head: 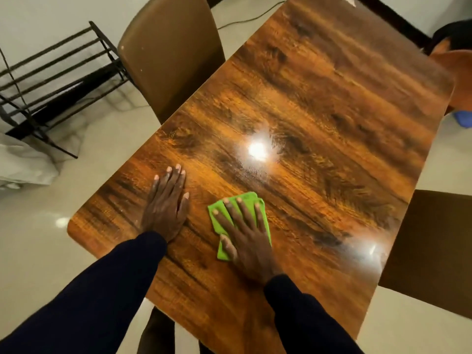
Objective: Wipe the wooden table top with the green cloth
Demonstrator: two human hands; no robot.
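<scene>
1. The person is standing at the near end of a glossy wooden desk point(319, 118) and is reaching both arms, in dark navy sleeves point(97, 297), out over it.
2. The right hand point(247, 241) is lying flat on the green cloth point(221, 251), its fingers point(240, 213) straight and spread, pressing the cloth down and not curling round it.
3. The green cloth is lying folded on the desk top near the near end, somewhat to the right of the middle. Most of it is hiding under the right hand, and green edges are showing past the fingertips and beside the thumb.
4. The left hand point(166, 205) is resting palm down on the bare wood just beside the cloth, on its left. Its fingers are straight and close together, and it is holding nothing.
5. A bright lamp reflection point(258, 149) is shining on the desk top beyond both hands, and a smaller glare is showing near the right edge.
6. A brown padded chair point(168, 52) is standing pushed against the desk's left side, and a dark brown chair seat point(431, 241) is showing at the right side.
7. A black metal rack point(51, 80) is standing on the pale tiled floor point(51, 251) to the left, with crumpled white fabric point(20, 162) lying near its foot.
8. A thin cable point(250, 19) is trailing over the floor past the chair, and an orange object point(452, 70), too blurred to name, is sitting by the desk's far right corner.
</scene>
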